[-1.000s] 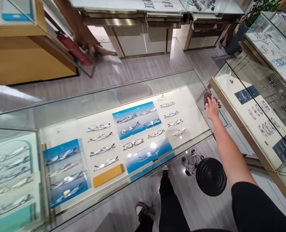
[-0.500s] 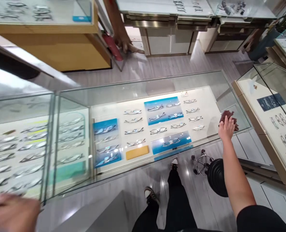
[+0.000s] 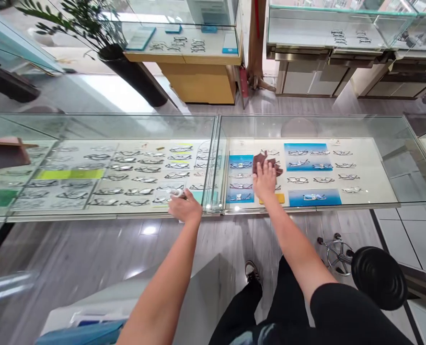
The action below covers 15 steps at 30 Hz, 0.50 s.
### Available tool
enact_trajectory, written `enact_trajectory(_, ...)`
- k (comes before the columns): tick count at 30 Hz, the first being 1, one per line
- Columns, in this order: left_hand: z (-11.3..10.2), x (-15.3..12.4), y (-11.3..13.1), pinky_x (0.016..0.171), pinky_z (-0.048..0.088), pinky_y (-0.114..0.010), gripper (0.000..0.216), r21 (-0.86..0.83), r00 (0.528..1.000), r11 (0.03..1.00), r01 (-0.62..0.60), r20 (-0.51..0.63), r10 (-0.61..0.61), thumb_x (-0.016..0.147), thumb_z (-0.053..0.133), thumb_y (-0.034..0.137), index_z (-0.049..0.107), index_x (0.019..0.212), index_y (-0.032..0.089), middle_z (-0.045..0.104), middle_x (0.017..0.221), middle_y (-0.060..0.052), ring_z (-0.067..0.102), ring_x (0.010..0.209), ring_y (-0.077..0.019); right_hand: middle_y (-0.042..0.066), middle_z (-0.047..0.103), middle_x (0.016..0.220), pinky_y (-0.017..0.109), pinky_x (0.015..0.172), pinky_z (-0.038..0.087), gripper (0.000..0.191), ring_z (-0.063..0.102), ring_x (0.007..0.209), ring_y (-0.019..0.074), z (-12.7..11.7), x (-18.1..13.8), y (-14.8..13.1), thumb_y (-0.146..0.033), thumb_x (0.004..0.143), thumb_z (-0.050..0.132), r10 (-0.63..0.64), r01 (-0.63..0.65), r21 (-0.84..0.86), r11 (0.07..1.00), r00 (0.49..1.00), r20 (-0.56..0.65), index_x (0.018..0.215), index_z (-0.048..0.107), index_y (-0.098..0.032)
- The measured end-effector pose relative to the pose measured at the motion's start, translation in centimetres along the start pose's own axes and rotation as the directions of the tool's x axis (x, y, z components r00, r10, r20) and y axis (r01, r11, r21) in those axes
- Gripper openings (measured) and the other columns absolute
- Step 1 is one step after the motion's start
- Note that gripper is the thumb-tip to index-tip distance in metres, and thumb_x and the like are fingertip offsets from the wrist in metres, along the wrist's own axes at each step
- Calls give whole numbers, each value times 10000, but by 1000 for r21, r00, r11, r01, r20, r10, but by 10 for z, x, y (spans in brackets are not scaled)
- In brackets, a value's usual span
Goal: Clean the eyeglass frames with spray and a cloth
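Observation:
My right hand (image 3: 265, 179) lies flat, fingers spread, on a dark reddish-brown cloth (image 3: 266, 162) on the glass top of the display case (image 3: 306, 127). My left hand (image 3: 184, 207) is closed round a small white object (image 3: 177, 193) that I cannot make out, at the front edge of the neighbouring case (image 3: 101, 124). Rows of eyeglasses (image 3: 313, 165) lie under the glass on white and blue pads.
A black round stool (image 3: 378, 275) stands at the right by my legs. More glass cases (image 3: 338, 28) and a wooden counter (image 3: 198, 72) stand across the aisle, with a potted plant (image 3: 119, 52) at the back left. Another person's hand (image 3: 259, 79) touches the floor there.
My right hand has slid the cloth leftward along the glass, from the case's right end to its left part. My left hand has come up to the front edge. The view has swung left.

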<state>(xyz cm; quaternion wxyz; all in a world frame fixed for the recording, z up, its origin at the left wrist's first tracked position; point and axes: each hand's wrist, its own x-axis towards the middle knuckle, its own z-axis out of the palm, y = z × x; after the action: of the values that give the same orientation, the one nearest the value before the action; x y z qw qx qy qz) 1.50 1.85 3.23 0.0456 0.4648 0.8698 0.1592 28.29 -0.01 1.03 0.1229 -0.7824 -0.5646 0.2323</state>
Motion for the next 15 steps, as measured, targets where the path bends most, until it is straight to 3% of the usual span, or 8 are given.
enact_trajectory(3, -3, 0, -1, 1112, 392, -614, 670, -33, 999, 999, -29, 31, 30, 1068, 326, 524, 500, 1333, -66, 622, 1280, -358, 564, 1322, -469, 143, 165, 1808, 580, 1352, 123, 670, 138, 1688, 332, 25, -14, -66, -383, 1081, 322, -161, 157, 68, 985, 985, 56, 1704, 286, -139)
enact_trajectory(5, -4, 0, 0, 1120, 389, -617, 657, -38, 1000, 999, -18, 21, 19, 1060, 328, 503, 509, 1335, -65, 625, 1287, -365, 566, 1326, -476, 145, 175, 1807, 542, 1359, 134, 658, 152, 1687, 314, 35, -31, -79, -387, 1085, 345, -266, 260, 85, 962, 961, 72, 1696, 312, -143)
enact_trajectory(7, -5, 0, 3, 1142, 377, -621, 659, -32, 1000, 999, 8, 5, -8, 1040, 345, 474, 495, 1378, -71, 615, 1329, -378, 560, 1345, -488, 131, 197, 1806, 490, 1365, 138, 635, 175, 1684, 291, 36, -52, -68, -387, 1094, 341, -360, 353, 88, 931, 930, 79, 1688, 338, -162)
enact_trajectory(10, -8, -2, 9, 1161, 371, -640, 712, -11, 998, 998, 60, 0, -60, 1004, 372, 451, 443, 1452, -97, 579, 1407, -403, 543, 1378, -509, 108, 219, 1805, 461, 1365, 146, 623, 194, 1681, 273, 23, -77, -18, -401, 1106, 322, -385, 379, 75, 922, 919, 88, 1691, 336, -188)
enact_trajectory(15, -26, -14, 26, 1155, 395, -662, 651, 63, 991, 989, 134, -21, -133, 968, 346, 374, 473, 1425, -72, 579, 1408, -407, 551, 1381, -524, 115, 196, 1806, 511, 1353, 182, 637, 172, 1685, 296, -30, -87, 123, -381, 1096, 341, -149, 149, 1, 989, 988, 43, 1703, 303, -194)
